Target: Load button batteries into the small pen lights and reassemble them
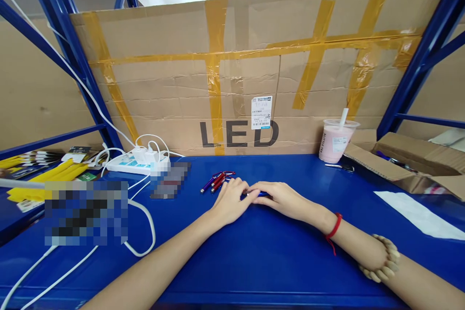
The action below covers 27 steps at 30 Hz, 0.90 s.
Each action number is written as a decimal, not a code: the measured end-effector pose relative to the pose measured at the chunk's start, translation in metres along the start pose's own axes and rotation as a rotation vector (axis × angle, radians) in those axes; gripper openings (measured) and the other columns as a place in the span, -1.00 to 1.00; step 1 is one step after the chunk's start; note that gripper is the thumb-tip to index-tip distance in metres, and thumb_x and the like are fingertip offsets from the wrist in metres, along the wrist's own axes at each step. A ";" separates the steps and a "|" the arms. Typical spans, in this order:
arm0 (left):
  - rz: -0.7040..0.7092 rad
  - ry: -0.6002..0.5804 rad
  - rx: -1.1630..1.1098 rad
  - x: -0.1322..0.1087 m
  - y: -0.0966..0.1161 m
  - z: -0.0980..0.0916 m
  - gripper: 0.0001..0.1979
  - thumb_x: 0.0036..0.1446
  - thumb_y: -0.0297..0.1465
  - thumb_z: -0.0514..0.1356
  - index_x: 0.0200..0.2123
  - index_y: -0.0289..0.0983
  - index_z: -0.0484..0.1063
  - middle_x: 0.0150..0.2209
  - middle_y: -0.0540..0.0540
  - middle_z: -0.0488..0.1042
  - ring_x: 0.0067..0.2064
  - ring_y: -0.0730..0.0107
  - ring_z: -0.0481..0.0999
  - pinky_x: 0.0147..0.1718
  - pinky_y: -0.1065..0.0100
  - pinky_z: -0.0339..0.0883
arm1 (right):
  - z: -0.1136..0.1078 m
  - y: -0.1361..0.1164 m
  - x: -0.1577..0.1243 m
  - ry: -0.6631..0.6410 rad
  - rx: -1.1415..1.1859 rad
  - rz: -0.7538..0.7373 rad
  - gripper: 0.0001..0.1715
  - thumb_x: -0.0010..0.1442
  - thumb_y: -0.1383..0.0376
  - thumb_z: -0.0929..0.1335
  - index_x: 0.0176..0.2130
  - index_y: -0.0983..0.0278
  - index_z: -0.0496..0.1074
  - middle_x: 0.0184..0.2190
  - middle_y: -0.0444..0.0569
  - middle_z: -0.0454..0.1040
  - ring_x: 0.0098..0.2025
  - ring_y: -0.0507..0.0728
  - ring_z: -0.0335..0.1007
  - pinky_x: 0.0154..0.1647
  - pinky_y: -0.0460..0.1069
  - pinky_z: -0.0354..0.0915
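Note:
My left hand (pixel 232 202) and my right hand (pixel 279 196) meet over the middle of the blue tabletop, fingertips close together. Between them lies a slim, shiny blue pen-like stick (pixel 264 194) with a silvery part near the left fingers. Both hands are closed about it, and the fingers hide much of its length. Just beyond my left hand is a small pile of similar slim metallic sticks, red ones (pixel 218 182) and a blue-purple one (pixel 208 184), with silvery ends.
Cardboard (pixel 174 101) walls off the back. At left are a white power strip (pixel 131 163), cables, yellow packages (pixel 54 179) and blurred-out items. At right stand a pink drink cup (pixel 336 143), an open carton (pixel 410 174) and a white paper sheet (pixel 417 213); a dark key-like object (pixel 341 167) lies by the cup.

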<state>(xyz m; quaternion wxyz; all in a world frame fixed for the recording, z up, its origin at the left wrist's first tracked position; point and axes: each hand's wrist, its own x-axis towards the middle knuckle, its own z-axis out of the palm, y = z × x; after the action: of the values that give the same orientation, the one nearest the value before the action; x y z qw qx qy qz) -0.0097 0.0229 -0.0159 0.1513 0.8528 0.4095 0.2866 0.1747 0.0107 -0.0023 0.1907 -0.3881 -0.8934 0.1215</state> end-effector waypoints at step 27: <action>-0.163 0.244 -0.580 0.005 -0.009 0.005 -0.85 0.27 -0.28 -0.13 -0.23 -0.23 0.08 -0.43 0.02 0.35 -0.45 0.47 0.23 -0.35 0.40 0.19 | -0.013 0.021 0.001 -0.009 -0.125 0.175 -0.48 0.07 -0.11 0.29 -0.15 0.19 0.47 -0.30 -0.06 0.41 -0.28 0.04 0.34 -0.31 -0.08 0.24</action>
<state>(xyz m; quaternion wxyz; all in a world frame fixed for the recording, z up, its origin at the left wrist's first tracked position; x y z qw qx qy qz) -0.0092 0.0323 -0.0226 0.3602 0.6980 0.3930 0.4782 0.1935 0.0262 0.0018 0.1509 -0.4752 -0.8628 0.0834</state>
